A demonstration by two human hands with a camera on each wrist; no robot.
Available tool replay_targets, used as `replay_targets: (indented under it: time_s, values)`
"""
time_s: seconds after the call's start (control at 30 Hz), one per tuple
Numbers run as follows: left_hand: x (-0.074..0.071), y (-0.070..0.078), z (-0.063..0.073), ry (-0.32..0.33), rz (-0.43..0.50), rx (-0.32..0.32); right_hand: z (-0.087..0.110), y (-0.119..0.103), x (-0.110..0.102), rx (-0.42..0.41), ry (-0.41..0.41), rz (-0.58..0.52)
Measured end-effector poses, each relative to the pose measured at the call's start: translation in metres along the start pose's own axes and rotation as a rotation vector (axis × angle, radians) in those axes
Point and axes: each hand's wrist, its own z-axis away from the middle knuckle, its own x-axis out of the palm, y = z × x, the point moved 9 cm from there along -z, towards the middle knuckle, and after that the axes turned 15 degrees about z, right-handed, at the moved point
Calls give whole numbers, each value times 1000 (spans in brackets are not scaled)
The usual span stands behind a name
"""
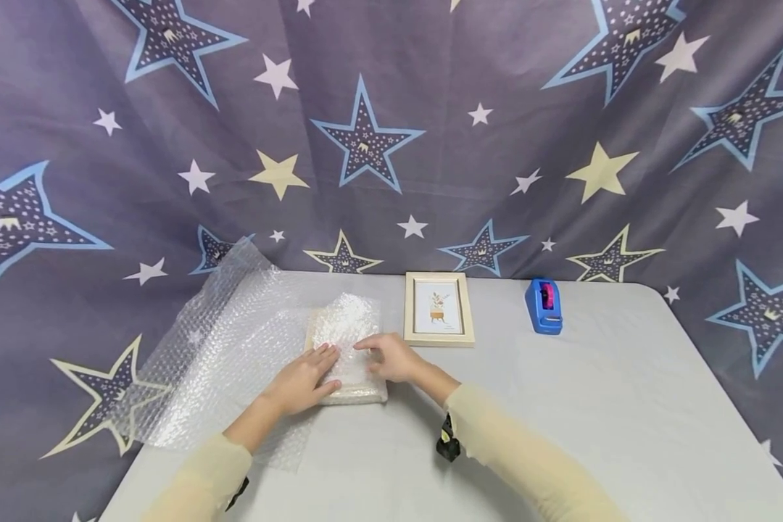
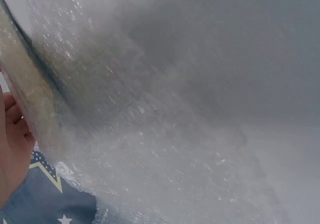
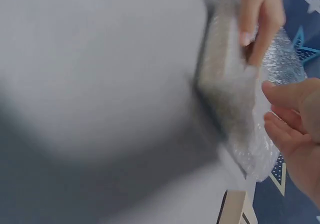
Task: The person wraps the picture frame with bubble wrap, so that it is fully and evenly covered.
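Though your left hand [image 1: 302, 382] touches the bubble-wrapped bundle [image 1: 348, 322], its straight fingers grip nothing. Your right hand [image 1: 393, 358], loosely parted, holds nothing.

Near the table's [image 1: 626, 406] far edge: one picture frame [image 1: 438, 308], one tape dispenser [image 1: 548, 322]; toward its left edge: one bubble-wrap sheet [image 1: 228, 355], one wrapped package [image 1: 347, 319], two hands [image 1: 302, 380] [image 1: 394, 357].
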Motion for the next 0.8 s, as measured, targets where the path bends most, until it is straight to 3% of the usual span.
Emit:
replay_targets:
  time_s: [0.1,0.27,0.4,0.53,0.8]
  values:
    - [-3,-1,-1,-6,4,-7,1,-6,1,-86,-3,160]
    - [-1,-2,-4,-23,-8,14,2,-11,15,-149,-88,219]
    - [-1,-3,-5,-24,10,9,4,-12,25,-146,-149,256]
    - [-1,-7,-3,-28,53,-38,6,-15,31,-137,-199,277]
    - [-7,-9,-4,-1,142,-94,5,-19,33,-118,-238,328]
